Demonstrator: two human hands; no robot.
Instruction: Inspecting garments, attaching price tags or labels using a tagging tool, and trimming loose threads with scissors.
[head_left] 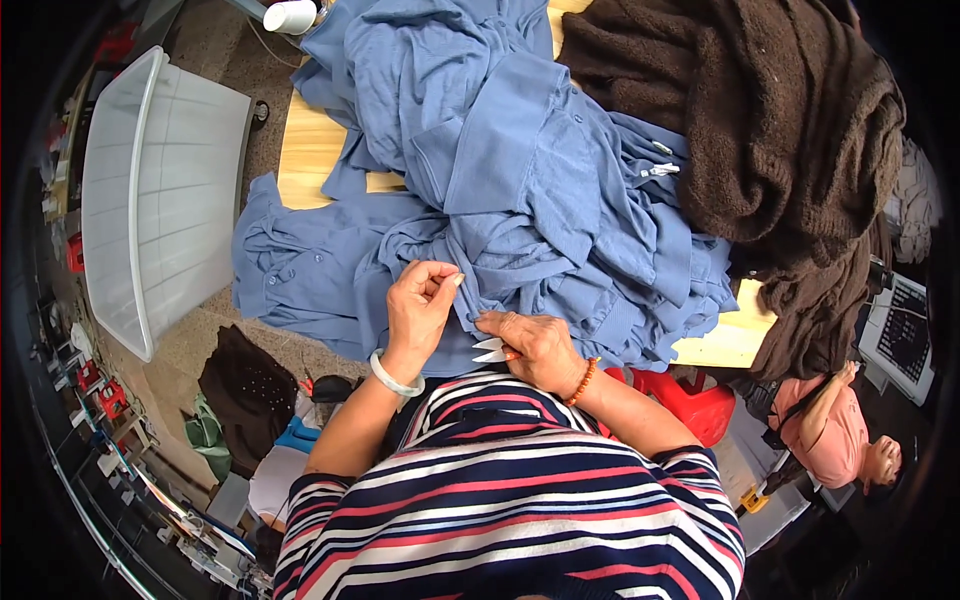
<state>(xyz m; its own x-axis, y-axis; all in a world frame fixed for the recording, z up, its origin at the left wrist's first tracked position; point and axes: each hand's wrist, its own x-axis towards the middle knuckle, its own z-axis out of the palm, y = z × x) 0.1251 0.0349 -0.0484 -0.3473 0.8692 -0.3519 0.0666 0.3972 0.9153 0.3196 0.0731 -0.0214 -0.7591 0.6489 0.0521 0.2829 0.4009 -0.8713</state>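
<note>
Blue garments (pixel 520 150) with buttons and a ribbed texture lie heaped across the table in front of me. My left hand (pixel 420 305) is raised over the near part of the pile, thumb and forefinger pinched together; whatever is between them is too small to make out. To its right, my right hand (pixel 535 345) is closed around a pair of thread snips (pixel 492 352), whose pale blades point left and whose orange handle shows under the fingers. The right thumb and forefinger also touch the blue cloth at the table's near edge.
Brown fuzzy fabric (pixel 740 110) covers the table's right side. Bare wooden tabletop (pixel 308 150) shows at the left. A large white bin (pixel 185 190) stands left of the table, and a white cone (pixel 290 17) sits far left. A red stool (pixel 690 405) and another person (pixel 825 425) are at right.
</note>
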